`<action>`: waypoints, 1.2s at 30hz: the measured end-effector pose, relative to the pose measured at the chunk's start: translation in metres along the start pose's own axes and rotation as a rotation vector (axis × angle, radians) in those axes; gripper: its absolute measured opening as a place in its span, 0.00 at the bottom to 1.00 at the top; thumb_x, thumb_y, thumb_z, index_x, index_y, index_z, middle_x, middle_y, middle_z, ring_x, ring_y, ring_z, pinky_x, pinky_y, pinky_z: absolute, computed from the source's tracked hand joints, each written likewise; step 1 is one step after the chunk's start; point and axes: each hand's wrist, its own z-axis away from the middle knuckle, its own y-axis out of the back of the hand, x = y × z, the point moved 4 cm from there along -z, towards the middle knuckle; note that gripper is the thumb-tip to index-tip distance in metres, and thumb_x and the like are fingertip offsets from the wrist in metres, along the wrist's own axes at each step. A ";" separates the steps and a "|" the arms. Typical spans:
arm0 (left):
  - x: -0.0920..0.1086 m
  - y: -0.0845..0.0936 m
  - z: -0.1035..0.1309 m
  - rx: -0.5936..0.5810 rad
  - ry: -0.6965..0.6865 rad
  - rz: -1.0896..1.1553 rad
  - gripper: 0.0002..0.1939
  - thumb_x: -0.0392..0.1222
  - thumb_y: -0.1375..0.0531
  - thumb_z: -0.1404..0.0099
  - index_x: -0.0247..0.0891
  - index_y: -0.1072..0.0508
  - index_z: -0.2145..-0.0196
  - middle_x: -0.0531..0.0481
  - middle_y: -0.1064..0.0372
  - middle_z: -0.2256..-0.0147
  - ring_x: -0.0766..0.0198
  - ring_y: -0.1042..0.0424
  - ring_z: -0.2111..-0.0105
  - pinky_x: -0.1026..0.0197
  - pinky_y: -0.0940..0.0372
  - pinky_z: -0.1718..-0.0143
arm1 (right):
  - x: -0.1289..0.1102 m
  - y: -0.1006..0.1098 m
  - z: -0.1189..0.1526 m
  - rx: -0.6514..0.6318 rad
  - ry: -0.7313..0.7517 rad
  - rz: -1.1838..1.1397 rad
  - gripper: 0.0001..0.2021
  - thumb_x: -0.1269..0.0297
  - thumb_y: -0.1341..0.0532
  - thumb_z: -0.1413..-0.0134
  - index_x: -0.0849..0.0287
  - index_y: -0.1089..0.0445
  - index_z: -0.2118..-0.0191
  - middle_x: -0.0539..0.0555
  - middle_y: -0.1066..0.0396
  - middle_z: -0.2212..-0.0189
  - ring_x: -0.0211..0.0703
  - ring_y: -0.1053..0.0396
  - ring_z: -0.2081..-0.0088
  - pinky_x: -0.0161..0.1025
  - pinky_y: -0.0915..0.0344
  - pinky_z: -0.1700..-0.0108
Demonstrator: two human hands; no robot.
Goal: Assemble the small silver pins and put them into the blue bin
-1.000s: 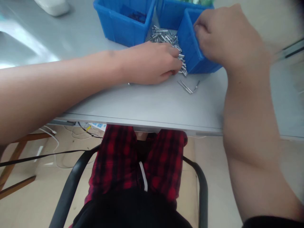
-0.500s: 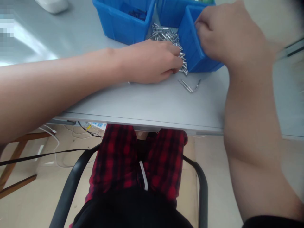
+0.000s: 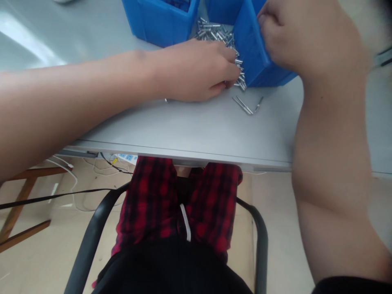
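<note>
My left hand (image 3: 199,70) lies palm down at the near edge of a heap of silver blind rivets (image 3: 214,30). Its fingers are curled together and their tips are hidden, so what they pinch does not show. Over the right blue bin (image 3: 255,57), my right hand (image 3: 284,36) is bent down at the wrist with its fingers folded in at the rim. Whatever it grips is out of sight. Several loose rivets (image 3: 245,107) lie on the table in front of that bin. A small bit of metal peeks out beneath my left wrist.
Another blue bin (image 3: 162,22) with dark pieces inside stands left of the heap, and a third blue bin (image 3: 222,10) stands behind it. The grey table's front edge (image 3: 183,153) runs above my lap. Chair armrests (image 3: 98,228) flank me; cables (image 3: 76,183) hang below left.
The view has tipped slightly, so the table things sit a little higher in the picture. Both hands keep nearly the same places at the heap and the right bin.
</note>
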 end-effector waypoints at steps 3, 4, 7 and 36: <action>0.001 0.000 0.000 -0.010 0.005 -0.005 0.20 0.36 0.48 0.11 0.28 0.21 0.34 0.34 0.26 0.33 0.26 0.26 0.26 0.19 0.22 0.31 | 0.000 0.000 -0.001 -0.002 0.002 0.003 0.24 0.75 0.51 0.20 0.76 0.18 0.40 0.86 0.21 0.38 0.87 0.23 0.30 0.73 0.27 0.32; 0.001 0.000 0.000 -0.014 0.006 -0.009 0.20 0.35 0.48 0.11 0.28 0.21 0.34 0.34 0.26 0.33 0.26 0.26 0.26 0.19 0.22 0.32 | 0.000 0.000 -0.001 -0.002 0.004 0.009 0.24 0.75 0.51 0.20 0.75 0.18 0.40 0.86 0.21 0.38 0.87 0.23 0.30 0.72 0.27 0.32; 0.000 0.000 0.000 -0.010 0.003 -0.011 0.19 0.35 0.48 0.11 0.29 0.21 0.34 0.35 0.25 0.34 0.27 0.26 0.26 0.20 0.22 0.31 | -0.002 0.001 0.000 -0.015 0.012 0.034 0.24 0.75 0.51 0.21 0.75 0.18 0.40 0.85 0.20 0.39 0.87 0.23 0.30 0.74 0.26 0.32; 0.002 0.000 0.002 -0.017 0.005 -0.035 0.23 0.36 0.51 0.12 0.30 0.22 0.32 0.32 0.24 0.33 0.31 0.24 0.28 0.29 0.22 0.29 | -0.003 0.002 0.001 -0.054 -0.009 0.061 0.25 0.74 0.53 0.21 0.70 0.19 0.39 0.83 0.20 0.37 0.86 0.22 0.32 0.71 0.24 0.36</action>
